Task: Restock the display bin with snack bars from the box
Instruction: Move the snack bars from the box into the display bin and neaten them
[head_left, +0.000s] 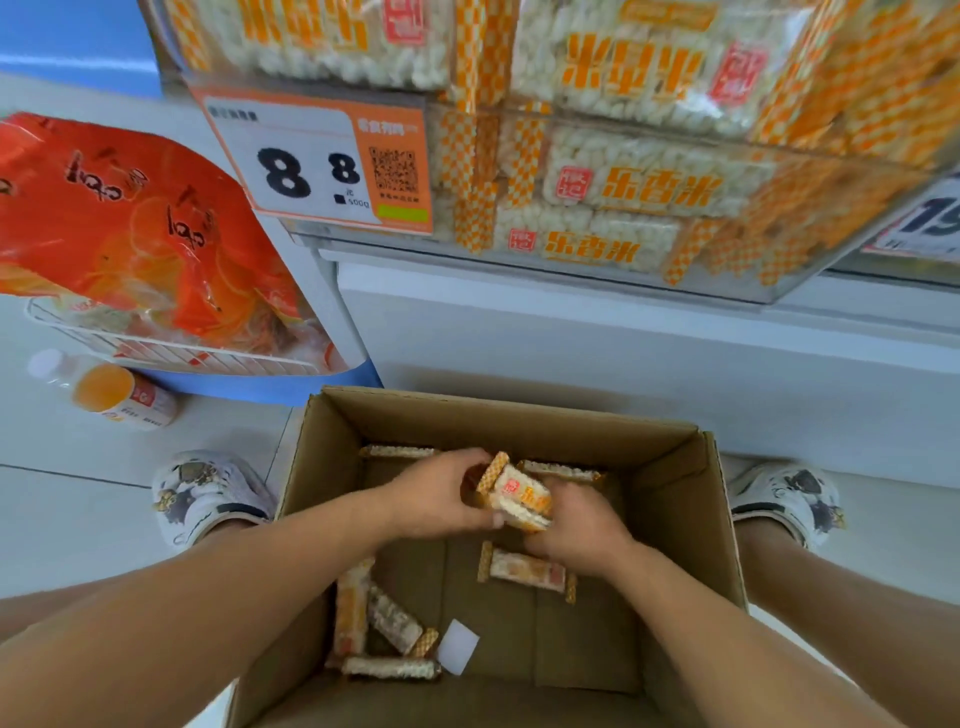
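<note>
An open cardboard box (670, 499) stands on the floor between my feet. Several orange-and-white snack bars lie loose on its bottom, one (527, 570) in the middle and others (387, 621) at the near left. Both hands are down inside the box. My left hand (436, 496) and my right hand (579, 525) together grip a small bunch of snack bars (519, 496) between them. Above, the clear display bin (779, 291) is stacked with the same rice bars.
An orange price tag (322, 161) reading 8.8 hangs on the bin's left front. To the left, red snack bags (140, 223) fill a white wire basket (171, 353). A bottle of orange drink (104, 389) lies on the tiled floor. A white paper slip (458, 646) rests in the box.
</note>
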